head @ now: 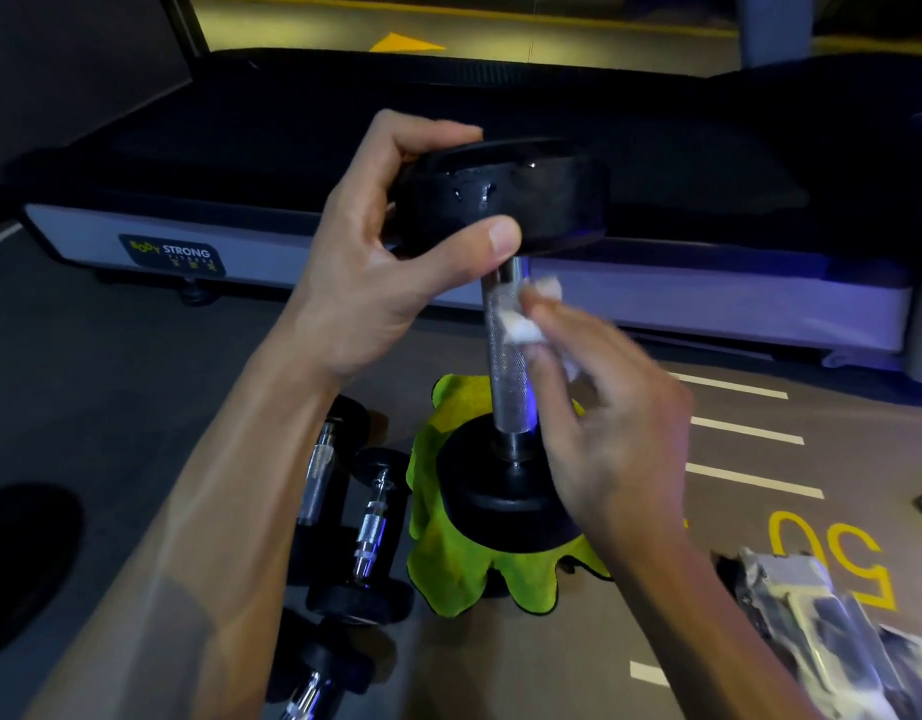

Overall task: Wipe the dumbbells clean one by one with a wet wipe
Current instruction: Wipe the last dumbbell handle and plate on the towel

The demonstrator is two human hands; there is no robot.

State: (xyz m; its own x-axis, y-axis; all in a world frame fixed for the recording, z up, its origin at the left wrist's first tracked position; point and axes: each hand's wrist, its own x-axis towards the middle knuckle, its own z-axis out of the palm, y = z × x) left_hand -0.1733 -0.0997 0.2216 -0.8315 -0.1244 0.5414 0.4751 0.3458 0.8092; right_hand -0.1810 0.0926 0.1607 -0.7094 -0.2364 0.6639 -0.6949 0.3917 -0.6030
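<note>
Figure: head view of the gym floor, read from left to right. At 7 o'clock, three small dumbbells (357, 532) lay side by side on the floor, chrome handles showing between black ends. Above them, at 10 o'clock, your left hand (376, 262) gripped the upper head of the upright dumbbell (505, 345), fingers curled over its far rim and thumb pressed across its near edge. That dumbbell stood on end at the centre, its lower head resting on a yellow-green cloth (448, 553) spread on the floor at 6 o'clock. Your right hand (609, 418), entering from 4 o'clock, pinched a white wet wipe (524, 327) in its fingertips and held it against the knurled metal handle just below the upper head; the hand was blurred, so how the remaining fingers lay could not be told. At 5 o'clock, a silvery wipe packet (822, 631) lay on the floor near yellow painted numerals. Across 12 o'clock ran a treadmill deck (313, 241) bearing a "Body Strong" label.
</note>
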